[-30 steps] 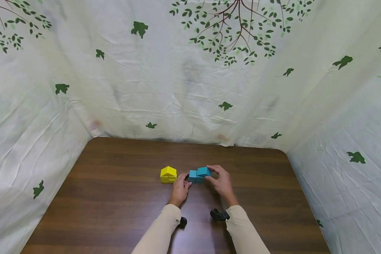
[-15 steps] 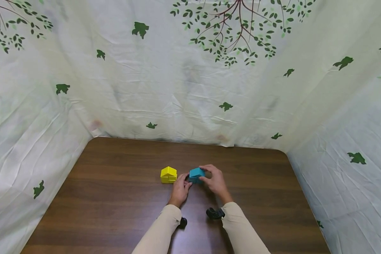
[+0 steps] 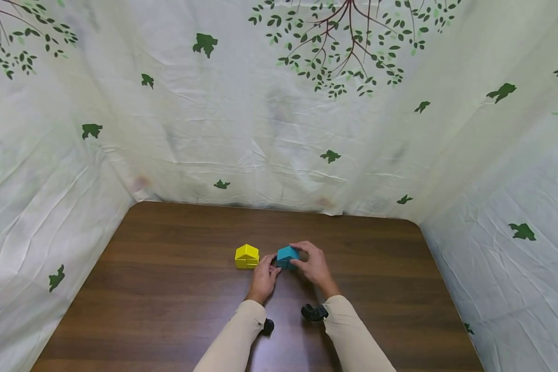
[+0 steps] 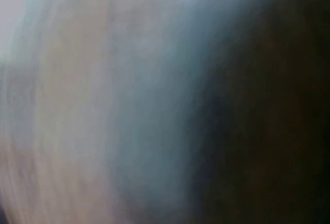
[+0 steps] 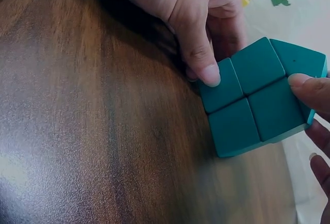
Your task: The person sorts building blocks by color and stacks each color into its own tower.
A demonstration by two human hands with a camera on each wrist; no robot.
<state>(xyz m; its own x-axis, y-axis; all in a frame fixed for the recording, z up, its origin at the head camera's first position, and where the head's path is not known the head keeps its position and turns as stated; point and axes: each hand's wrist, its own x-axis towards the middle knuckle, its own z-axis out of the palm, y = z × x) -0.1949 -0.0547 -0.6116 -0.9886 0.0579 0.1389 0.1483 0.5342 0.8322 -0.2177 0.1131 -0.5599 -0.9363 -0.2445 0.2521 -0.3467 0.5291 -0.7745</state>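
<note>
On the table, a small stack of blue blocks is topped by a blue triangular roof block. The right wrist view shows several square-faced blue blocks set together in a grid, with the roof block against their upper end. My left hand grips the stack's left side, thumb on a lower block's front face; its other fingers are mostly hidden. From the right, my right hand pinches the roof block, its thumb at the seam below it. The left wrist view is too blurred to read.
A house-shaped stack of yellow blocks stands just left of my left hand. The brown wooden table ends at a pale leaf-printed cloth behind and on both sides. A black band sits at my right wrist.
My right hand has moved left with the roof block, from overhanging the stack's right side to sitting squarely over it. My left hand and the yellow stack have stayed put.
</note>
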